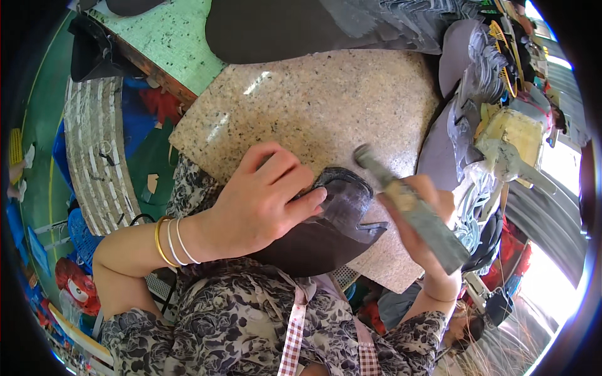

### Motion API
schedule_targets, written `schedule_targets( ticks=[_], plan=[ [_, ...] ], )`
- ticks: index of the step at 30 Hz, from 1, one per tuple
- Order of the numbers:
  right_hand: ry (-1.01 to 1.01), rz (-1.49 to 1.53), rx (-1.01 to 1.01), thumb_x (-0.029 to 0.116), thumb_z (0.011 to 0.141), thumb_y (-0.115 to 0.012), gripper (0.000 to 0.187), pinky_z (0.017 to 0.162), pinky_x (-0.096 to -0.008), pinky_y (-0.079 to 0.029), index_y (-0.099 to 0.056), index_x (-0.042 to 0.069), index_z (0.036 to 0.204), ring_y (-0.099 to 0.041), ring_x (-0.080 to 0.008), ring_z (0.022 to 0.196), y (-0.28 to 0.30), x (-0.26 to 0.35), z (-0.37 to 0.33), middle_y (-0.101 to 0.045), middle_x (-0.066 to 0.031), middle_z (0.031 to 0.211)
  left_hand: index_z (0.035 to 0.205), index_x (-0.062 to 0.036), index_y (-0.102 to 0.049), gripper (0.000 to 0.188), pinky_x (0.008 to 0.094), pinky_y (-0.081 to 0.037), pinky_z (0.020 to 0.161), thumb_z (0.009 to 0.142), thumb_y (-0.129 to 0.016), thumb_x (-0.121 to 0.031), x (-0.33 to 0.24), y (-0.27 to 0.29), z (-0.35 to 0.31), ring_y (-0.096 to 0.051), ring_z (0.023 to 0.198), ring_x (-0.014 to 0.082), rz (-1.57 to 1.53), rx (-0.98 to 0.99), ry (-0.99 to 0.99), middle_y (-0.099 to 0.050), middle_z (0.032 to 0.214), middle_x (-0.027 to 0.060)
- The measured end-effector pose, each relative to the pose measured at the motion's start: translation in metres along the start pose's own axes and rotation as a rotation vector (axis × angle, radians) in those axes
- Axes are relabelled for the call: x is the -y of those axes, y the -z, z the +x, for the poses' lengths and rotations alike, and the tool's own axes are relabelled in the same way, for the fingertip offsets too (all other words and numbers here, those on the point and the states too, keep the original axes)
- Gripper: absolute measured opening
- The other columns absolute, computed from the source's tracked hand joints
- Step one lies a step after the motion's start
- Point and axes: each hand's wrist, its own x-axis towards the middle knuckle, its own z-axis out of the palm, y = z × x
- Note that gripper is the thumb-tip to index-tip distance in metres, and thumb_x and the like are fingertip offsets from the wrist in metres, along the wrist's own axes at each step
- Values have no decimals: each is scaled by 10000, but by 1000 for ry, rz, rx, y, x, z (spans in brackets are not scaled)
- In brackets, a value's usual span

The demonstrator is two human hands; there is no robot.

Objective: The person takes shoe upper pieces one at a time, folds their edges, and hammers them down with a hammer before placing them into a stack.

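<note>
A dark, sheet-like piece (342, 203) with a folded, raised edge and a notched side lies over the near edge of a speckled stone slab (313, 100). Bent over its left part, my left hand (257, 200) pinches the raised edge between thumb and fingers. My right hand (404, 233) is wrapped round a worn hammer (433, 229). The hammer's round end hangs just right of the folded edge, apart from it, and its thick grey end points toward me.
Stacked dark cut pieces (269, 31) lie across the slab's far side, with another grey stack (454, 144) along its right. A green speckled board (166, 41) is far left. Right of the stacks stands a yellowish, smeared container (514, 135). A striped panel (100, 150) lies left.
</note>
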Motion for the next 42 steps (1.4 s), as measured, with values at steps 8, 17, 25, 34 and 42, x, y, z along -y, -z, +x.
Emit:
schedule_targets(
  ticks=[8,17,25,34,42],
  plan=[
    [127,-564,315,184,781,-740,198,506,-248,-411,-574,98,844,-526,-142,526,-1,19,10,-586,-38,656,920,-86,-661,323,401,-432,774,612,-753,-107,5,2,3,-505,799,228,30,-20,-62,-504,781,13],
    [-27,-99,-237,127,739,-770,241,455,-277,-460,-551,67,821,-598,-165,483,7,8,-31,-616,-56,621,1082,-74,-549,540,403,-406,866,604,-785,-159,2,10,24,-475,1016,302,88,9,113,-537,1083,79],
    [-426,139,-574,139,780,-716,187,566,-309,-457,-610,1,850,-595,-213,563,9,-1,-92,-606,-88,672,1022,-66,-461,395,387,-468,797,714,-705,-30,-10,16,32,-589,921,303,-407,408,125,-588,997,108],
    [-60,96,-322,222,754,-753,309,446,-286,-401,-549,6,840,-511,-138,472,1,5,-101,-534,-41,605,1164,-62,-455,525,362,-490,768,707,-715,-49,-9,4,87,-598,896,260,-248,703,-99,-582,987,116],
    [122,173,-87,88,736,-606,166,401,-337,-428,-496,12,835,-546,-214,474,-13,-7,-60,-482,-62,613,1158,-55,-502,640,376,-454,786,582,-782,-60,4,-1,78,-529,863,274,-196,453,-52,-525,945,94]
  ],
)
